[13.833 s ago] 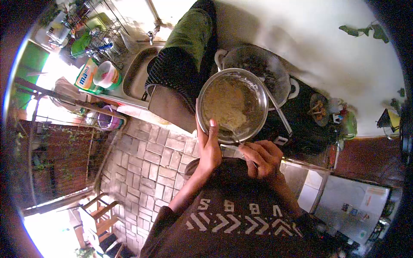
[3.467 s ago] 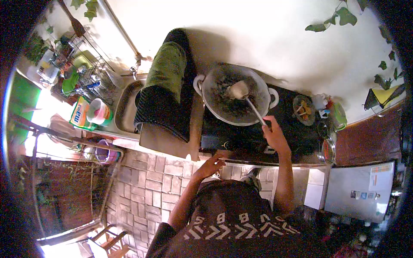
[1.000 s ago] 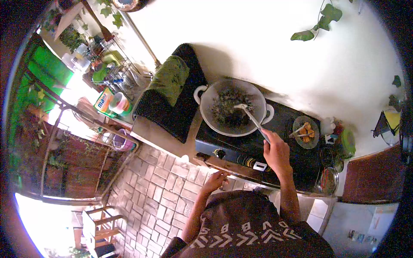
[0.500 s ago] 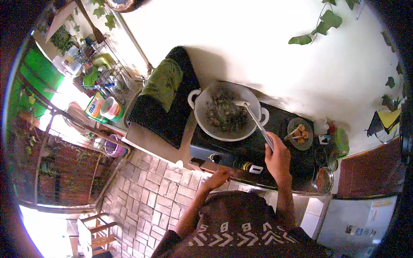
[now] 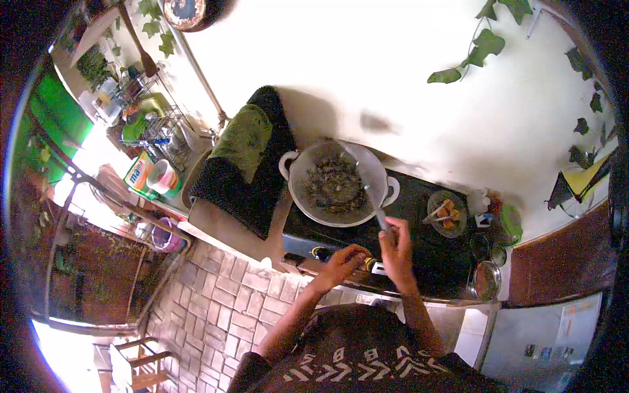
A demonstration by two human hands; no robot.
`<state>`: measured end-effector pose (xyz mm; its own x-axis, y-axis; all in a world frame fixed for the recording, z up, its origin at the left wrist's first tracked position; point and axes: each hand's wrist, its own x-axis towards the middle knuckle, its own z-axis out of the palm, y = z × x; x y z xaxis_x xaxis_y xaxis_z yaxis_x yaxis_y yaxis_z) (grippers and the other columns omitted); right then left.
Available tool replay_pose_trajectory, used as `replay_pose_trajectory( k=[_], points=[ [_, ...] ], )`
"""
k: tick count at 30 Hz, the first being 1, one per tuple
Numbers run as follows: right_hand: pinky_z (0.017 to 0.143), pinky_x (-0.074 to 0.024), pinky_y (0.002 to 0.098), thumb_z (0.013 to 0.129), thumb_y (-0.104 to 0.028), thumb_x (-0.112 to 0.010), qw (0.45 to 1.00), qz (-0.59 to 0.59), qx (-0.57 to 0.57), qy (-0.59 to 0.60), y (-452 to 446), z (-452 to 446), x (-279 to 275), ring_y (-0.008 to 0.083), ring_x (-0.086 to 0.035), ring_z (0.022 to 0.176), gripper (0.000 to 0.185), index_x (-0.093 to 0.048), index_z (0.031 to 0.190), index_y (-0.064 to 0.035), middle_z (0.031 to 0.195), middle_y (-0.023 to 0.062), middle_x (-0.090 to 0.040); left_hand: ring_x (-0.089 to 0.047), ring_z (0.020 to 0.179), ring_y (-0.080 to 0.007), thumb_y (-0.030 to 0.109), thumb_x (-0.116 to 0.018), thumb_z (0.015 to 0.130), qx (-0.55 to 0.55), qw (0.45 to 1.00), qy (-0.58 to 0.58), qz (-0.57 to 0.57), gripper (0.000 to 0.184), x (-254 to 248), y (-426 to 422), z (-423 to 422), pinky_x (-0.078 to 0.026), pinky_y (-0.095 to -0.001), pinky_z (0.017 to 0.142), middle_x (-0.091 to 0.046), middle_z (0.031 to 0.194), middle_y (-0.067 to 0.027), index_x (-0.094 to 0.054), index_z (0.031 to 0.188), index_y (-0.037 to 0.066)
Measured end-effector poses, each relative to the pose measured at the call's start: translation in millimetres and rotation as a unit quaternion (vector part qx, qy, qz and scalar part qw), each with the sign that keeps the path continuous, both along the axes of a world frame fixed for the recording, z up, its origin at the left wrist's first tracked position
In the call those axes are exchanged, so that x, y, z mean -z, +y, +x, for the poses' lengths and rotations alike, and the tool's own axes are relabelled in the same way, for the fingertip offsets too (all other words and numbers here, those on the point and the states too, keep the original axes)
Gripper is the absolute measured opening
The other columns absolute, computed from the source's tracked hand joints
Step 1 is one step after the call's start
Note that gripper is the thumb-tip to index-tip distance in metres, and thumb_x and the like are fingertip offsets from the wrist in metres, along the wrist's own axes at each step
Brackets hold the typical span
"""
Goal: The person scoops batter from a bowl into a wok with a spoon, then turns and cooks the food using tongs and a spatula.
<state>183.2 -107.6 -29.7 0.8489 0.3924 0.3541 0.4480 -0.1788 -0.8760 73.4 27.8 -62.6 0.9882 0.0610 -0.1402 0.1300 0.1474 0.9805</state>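
Note:
A white two-handled wok (image 5: 308,208) on the stove holds a dark, chopped-looking food (image 5: 335,183). My right hand (image 5: 397,252) is closed around the grey handle of a spatula (image 5: 373,200). The spatula's pale head is blurred against the far right inside of the wok. At the stove's front panel, my left hand (image 5: 344,265) has its fingers curled at the right stove knob (image 5: 369,264), which shows yellow bands. Its fingertips are partly hidden.
Right of the wok sits a glass plate (image 5: 435,226) of orange-brown pieces with a utensil. A round container (image 5: 487,280) stands at the stove's right end. A green cloth (image 5: 242,143) lies over a black ridged cover at left. Beyond it are a dish rack (image 5: 164,134) and sink.
My right hand has moved left and nearer me with the spatula, whose head has shifted toward the wok's far side. My left hand has moved up and right to the knob.

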Motion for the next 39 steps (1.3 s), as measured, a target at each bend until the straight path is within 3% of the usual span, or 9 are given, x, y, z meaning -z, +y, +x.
replay_pose_trajectory(
  k=[3, 7, 13, 19, 22, 24, 30, 36, 39],
  points=[
    [0.06, -0.0402, 0.0269, 0.096, -0.008, -0.057, 0.986, 0.007, -0.031, 0.163, -3, -19, 15, 0.0083, -0.046, 0.069, 0.027, -0.049, 0.122, -0.0073, 0.08, 0.0002, -0.05, -0.058, 0.088, -0.0103, 0.027, -0.053, 0.103, -0.007, 0.998, 0.038, -0.056, 0.029, 29, -18, 1, -0.051, -0.0265, 0.073, -0.065, 0.099, -0.004, -0.059, 0.118, 0.003],
    [0.051, -0.0357, 0.0263, 0.096, -0.008, -0.056, 0.989, -0.002, -0.017, 0.148, -7, -20, 48, 0.0079, -0.043, 0.059, 0.017, -0.047, 0.11, -0.0092, 0.077, 0.0004, -0.05, -0.062, 0.086, -0.0137, 0.029, -0.056, 0.102, 0.007, 0.997, 0.064, -0.037, 0.033, 43, -33, -11, -0.052, -0.0285, 0.072, -0.067, 0.102, -0.0048, -0.057, 0.124, 0.004],
    [0.064, -0.034, 0.0238, 0.097, -0.011, -0.055, 0.993, 0.045, -0.052, 0.093, 0, -22, 17, 0.0063, -0.034, 0.073, 0.013, -0.044, 0.104, -0.0088, 0.084, -0.003, -0.036, -0.06, 0.08, -0.0099, 0.023, -0.055, 0.102, -0.046, 0.993, -0.011, -0.11, 0.028, 70, -30, -19, -0.051, -0.0258, 0.068, -0.065, 0.092, -0.0028, -0.059, 0.122, 0.003],
    [0.065, -0.0375, 0.0242, 0.096, -0.011, -0.059, 0.986, 0.08, -0.047, 0.136, -2, -20, 56, 0.0063, -0.042, 0.075, 0.018, -0.045, 0.107, -0.0089, 0.085, -0.0022, -0.044, -0.057, 0.073, -0.009, 0.023, -0.055, 0.102, -0.06, 0.996, 0.043, -0.04, 0.028, 57, -27, -23, -0.05, -0.0256, 0.064, -0.064, 0.089, -0.0022, -0.06, 0.121, 0.004],
    [0.055, -0.0418, 0.022, 0.096, -0.016, -0.062, 0.942, 0.124, -0.05, 0.308, -8, -17, 58, 0.0084, -0.05, 0.065, 0.03, -0.045, 0.12, -0.0104, 0.08, 0.0006, -0.056, -0.056, 0.073, -0.0088, 0.026, -0.055, 0.102, -0.063, 0.997, 0.053, -0.012, 0.029, 51, -25, -28, -0.049, -0.0255, 0.063, -0.065, 0.09, -0.0023, -0.06, 0.12, 0.004],
    [0.047, -0.0356, 0.0213, 0.097, -0.015, -0.061, 0.948, 0.137, -0.048, 0.282, -8, -10, 58, 0.0056, -0.045, 0.056, 0.031, -0.044, 0.123, -0.0107, 0.079, 0.0014, -0.059, -0.056, 0.073, -0.0086, 0.028, -0.054, 0.102, -0.061, 0.997, 0.049, 0.001, 0.03, 50, -23, -33, -0.048, -0.0253, 0.062, -0.065, 0.09, -0.0021, -0.06, 0.12, 0.005],
    [0.038, -0.0246, 0.021, 0.098, -0.018, -0.059, 0.95, 0.153, 0.005, 0.271, -6, 4, 58, 0.0024, -0.038, 0.046, 0.028, -0.049, 0.124, -0.0137, 0.065, -0.0024, -0.053, -0.053, 0.069, -0.008, 0.035, -0.052, 0.103, -0.06, 0.995, 0.04, 0.072, 0.031, 83, -6, -48, -0.041, -0.0237, 0.058, -0.062, 0.081, 0.0012, -0.064, 0.103, 0.006],
    [0.039, -0.0239, 0.0194, 0.098, -0.022, -0.06, 0.952, 0.169, 0.023, 0.254, 2, 5, 74, 0.0013, -0.037, 0.049, 0.029, -0.049, 0.125, -0.0151, 0.067, -0.0046, -0.051, -0.035, 0.052, -0.0046, 0.04, -0.051, 0.103, -0.041, 0.995, 0.071, 0.052, 0.039, 79, 29, -67, -0.028, -0.0246, 0.045, -0.04, 0.061, 0.0069, -0.054, 0.076, 0.012],
    [0.041, -0.0248, 0.0178, 0.099, -0.022, -0.059, 0.957, 0.172, 0.013, 0.233, 0, 0, 29, 0.0008, -0.037, 0.051, 0.026, -0.051, 0.123, -0.0161, 0.067, -0.0051, -0.051, -0.034, 0.053, -0.0046, 0.04, -0.051, 0.104, 0.004, 0.999, 0.019, 0.041, 0.036, 106, 55, -73, -0.027, -0.0247, 0.046, -0.039, 0.061, 0.0077, -0.059, 0.083, 0.011]
  ],
)
